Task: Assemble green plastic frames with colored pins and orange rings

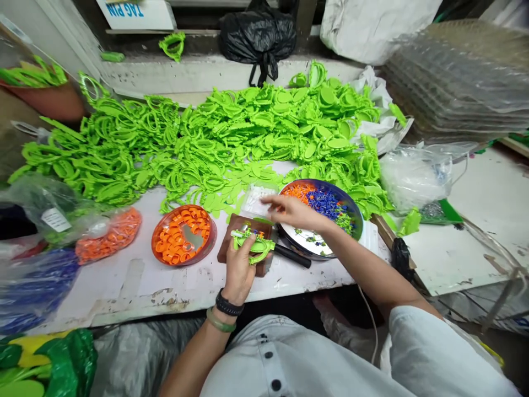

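Note:
My left hand (240, 264) is closed around a bright green plastic frame-like part (260, 249), which carries small white, blue and orange pieces along its upper side. It is above a brown block (224, 248) on the table. My right hand (295, 212) reaches over a small clear tray of white pieces (254, 199), fingers stretched left and slightly bent. Nothing shows in those fingers, though the undersides of the fingertips are hidden. Beside that wrist lies a round pan (359, 212) holding orange, blue and green small pieces. A black handle (293, 256) sticks out between the hands.
A large heap of green plastic parts (248, 121) covers the table's back. A bowl (212, 242) of orange rings stands left, near bagged orange pieces (111, 234) and bagged blue pieces (37, 286). At right are a clear plastic bag (417, 173) and stacked clear trays (454, 82).

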`<act>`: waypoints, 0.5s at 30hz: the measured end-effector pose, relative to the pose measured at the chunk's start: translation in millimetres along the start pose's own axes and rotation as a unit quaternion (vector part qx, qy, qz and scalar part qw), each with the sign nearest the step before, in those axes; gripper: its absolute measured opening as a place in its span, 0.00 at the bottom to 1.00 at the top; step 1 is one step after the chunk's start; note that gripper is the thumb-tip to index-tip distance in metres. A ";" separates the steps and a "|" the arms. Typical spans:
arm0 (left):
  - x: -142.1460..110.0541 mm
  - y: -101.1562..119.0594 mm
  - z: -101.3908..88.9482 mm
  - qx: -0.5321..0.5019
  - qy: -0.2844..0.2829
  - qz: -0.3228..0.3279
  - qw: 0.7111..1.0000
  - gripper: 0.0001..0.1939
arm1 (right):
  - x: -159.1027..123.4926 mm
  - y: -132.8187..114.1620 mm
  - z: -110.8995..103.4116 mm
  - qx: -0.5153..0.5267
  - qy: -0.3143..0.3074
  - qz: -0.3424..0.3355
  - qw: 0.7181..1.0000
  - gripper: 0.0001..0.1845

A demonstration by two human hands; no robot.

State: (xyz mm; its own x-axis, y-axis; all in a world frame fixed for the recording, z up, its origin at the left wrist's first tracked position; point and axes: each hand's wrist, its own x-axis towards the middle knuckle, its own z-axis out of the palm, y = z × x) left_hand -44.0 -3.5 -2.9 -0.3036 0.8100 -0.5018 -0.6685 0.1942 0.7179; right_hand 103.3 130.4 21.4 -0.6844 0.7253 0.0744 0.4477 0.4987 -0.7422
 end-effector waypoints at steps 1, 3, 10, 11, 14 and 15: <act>1.7 5.8 -2.5 -0.004 0.010 0.004 1.000 0.29 | 22.6 12.9 -10.9 -0.037 0.044 0.019 0.998 0.25; 5.5 17.1 -7.6 -0.013 0.030 0.007 0.999 0.27 | 74.0 40.4 -30.2 -0.128 0.114 0.066 0.983 0.23; 20.5 44.5 -20.5 -0.046 0.060 0.021 0.997 0.29 | 214.6 98.6 -41.9 -0.325 0.072 0.049 0.942 0.18; 22.5 46.6 -21.8 -0.048 0.062 0.024 0.997 0.29 | 223.4 101.7 -40.7 -0.328 0.070 0.043 0.941 0.17; 28.5 50.6 -25.9 -0.053 0.075 0.025 0.995 0.27 | 235.1 106.5 -41.7 -0.328 0.087 0.041 0.940 0.16; 30.6 51.2 -27.0 -0.055 0.079 0.022 0.995 0.27 | 235.1 106.5 -42.7 -0.314 0.094 0.041 0.944 0.17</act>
State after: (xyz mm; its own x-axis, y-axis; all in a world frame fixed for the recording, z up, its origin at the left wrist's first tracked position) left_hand -105.8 16.4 5.5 -0.4319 0.7178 -0.5461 -0.7195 0.0910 0.6885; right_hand 14.6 374.3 -11.7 -0.5451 0.8153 0.1951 0.7874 0.5778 -0.2147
